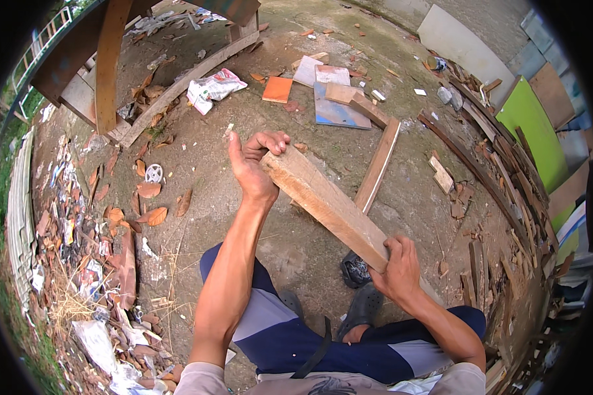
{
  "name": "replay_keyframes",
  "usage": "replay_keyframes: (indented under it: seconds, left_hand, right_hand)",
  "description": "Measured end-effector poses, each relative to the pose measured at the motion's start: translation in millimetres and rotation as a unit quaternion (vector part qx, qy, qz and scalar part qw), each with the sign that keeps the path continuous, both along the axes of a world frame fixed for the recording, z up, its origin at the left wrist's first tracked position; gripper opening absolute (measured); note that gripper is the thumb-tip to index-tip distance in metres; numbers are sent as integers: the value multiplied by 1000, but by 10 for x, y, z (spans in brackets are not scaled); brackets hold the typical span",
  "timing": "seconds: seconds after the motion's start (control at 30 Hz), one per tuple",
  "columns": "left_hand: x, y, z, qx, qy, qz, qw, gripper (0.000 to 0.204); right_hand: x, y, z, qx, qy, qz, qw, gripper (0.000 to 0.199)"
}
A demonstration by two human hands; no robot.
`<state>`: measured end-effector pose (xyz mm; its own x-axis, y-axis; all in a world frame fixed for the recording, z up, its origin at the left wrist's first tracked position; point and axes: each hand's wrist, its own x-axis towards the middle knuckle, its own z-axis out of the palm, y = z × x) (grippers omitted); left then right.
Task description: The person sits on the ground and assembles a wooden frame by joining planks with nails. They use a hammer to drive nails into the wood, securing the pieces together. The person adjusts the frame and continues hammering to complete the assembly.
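A thick rough-sawn wooden plank point(333, 209) slants across in front of me, raised over my lap and the ground. Its far left end rests in my left hand point(255, 166), fingers curled on the end and thumb sticking up. Lower down on the right, my right hand point(399, 270) is wrapped around the plank, and the near end runs on past it toward my knee. Beyond the plank lies a wooden beam point(381, 163) with a pale edge, partly hidden by the plank. A short wood piece point(369, 108) touches the beam's far end.
Ahead lie a blue-stained board point(339, 108), an orange tile point(277, 90) and a crumpled white bag point(215, 89). Scrap timber point(501, 164) and a lime-green panel point(532, 135) line the right. Litter and dry leaves point(153, 216) cover the left, below a wooden frame point(109, 66).
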<state>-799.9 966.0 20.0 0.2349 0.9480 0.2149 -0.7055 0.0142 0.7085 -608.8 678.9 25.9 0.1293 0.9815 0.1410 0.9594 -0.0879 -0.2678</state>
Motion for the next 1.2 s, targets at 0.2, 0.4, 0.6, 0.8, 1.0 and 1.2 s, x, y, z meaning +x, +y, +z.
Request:
replay_keyframes:
  seconds: [0.2, 0.4, 0.6, 0.8, 1.0, 1.2]
  left_hand:
    - [9, -44, 100, -23, -33, -28, 999, 78]
    - [-44, -72, 134, 7, -39, -61, 997, 73]
    - [-60, -85, 172, 23, -24, -63, 997, 74]
    - [-93, -87, 217, 34, 28, -70, 997, 76]
    - [-118, -111, 243, 95, 134, -25, 986, 78]
    - [-113, -149, 305, 111, 172, 5, 979, 79]
  right_hand:
    - [-41, -63, -38, 32, 37, -32, 998, 74]
    - [-62, -105, -44, 59, 31, -16, 998, 74]
    - [-60, -93, 71, 29, 34, -18, 999, 72]
    - [64, -7, 208, -24, 131, -20, 991, 65]
    - [143, 32, 389, -105, 212, -55, 970, 56]
    - [198, 50, 460, -125, 235, -53, 962, 54]
